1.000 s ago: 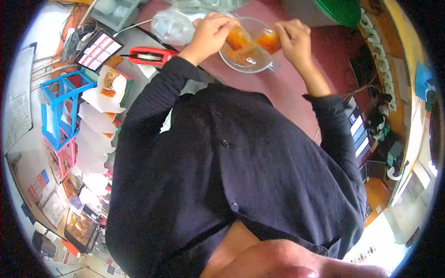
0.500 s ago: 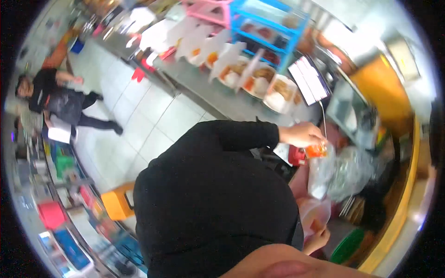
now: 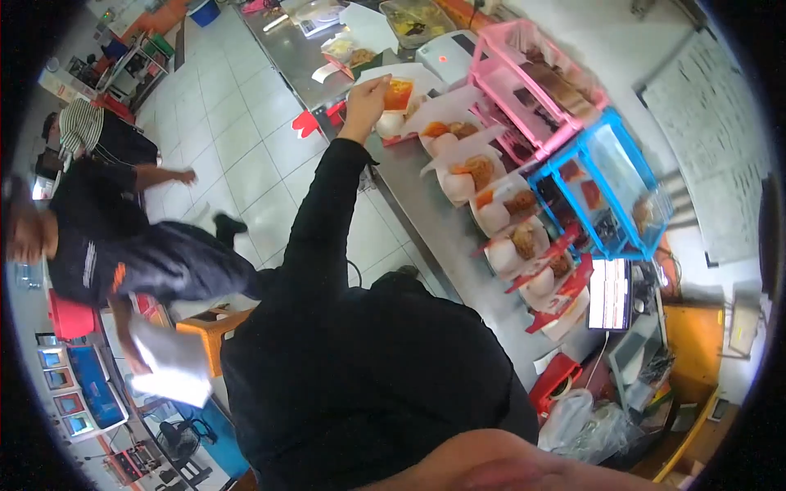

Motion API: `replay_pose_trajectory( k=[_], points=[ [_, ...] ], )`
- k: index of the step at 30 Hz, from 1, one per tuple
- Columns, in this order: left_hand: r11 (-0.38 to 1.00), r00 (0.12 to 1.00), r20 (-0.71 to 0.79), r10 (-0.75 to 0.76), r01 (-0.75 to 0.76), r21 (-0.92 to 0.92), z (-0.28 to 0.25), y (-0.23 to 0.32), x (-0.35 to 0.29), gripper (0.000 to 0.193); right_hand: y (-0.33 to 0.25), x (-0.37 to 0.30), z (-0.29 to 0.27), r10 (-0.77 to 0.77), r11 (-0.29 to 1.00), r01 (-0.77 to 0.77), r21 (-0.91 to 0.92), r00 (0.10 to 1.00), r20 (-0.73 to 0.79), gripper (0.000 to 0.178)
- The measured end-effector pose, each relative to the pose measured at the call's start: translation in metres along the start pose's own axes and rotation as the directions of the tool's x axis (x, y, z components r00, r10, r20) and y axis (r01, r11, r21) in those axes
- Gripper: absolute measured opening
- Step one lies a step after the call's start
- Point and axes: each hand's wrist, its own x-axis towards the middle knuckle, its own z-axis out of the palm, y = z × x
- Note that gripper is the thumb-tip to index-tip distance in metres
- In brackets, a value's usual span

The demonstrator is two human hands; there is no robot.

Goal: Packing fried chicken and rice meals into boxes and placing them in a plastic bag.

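Near the body, a plastic bag (image 3: 567, 419) lies beside the red tape dispenser (image 3: 557, 378). Farther off, food boxes (image 3: 475, 147) line the desk (image 3: 463, 243). At the end box (image 3: 401, 139), the left grip (image 3: 368, 100) is clamped on the orange packet (image 3: 399, 95), right by a white mound (image 3: 390, 124). The right grip is out of sight; I cannot tell its state. Beyond sits a scale (image 3: 318, 20).

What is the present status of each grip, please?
Left grip holds orange packet beside white mound. Right grip not visible. Nearest co-worker at picture left, apart from packet.
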Motion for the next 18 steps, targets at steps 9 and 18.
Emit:
replay_pose_trajectory(
  k=[9, 18],
  points=[
    [0.694, 0.884, 0.330, 0.331, -0.465, 0.549, 0.000, -0.101, 0.067, 0.046, -0.160, 0.120, 0.085, -0.102, 0.952, 0.069, 0.299, 0.990, 0.099, 0.033],
    [0.967, 0.206, 0.956, -0.210, 0.186, 0.172, 0.009, -0.101, -0.184, 0.039, -0.040, -0.076, 0.147, 0.334, 0.777, -0.497, 0.386, 0.846, 0.416, 0.038]
  ],
)
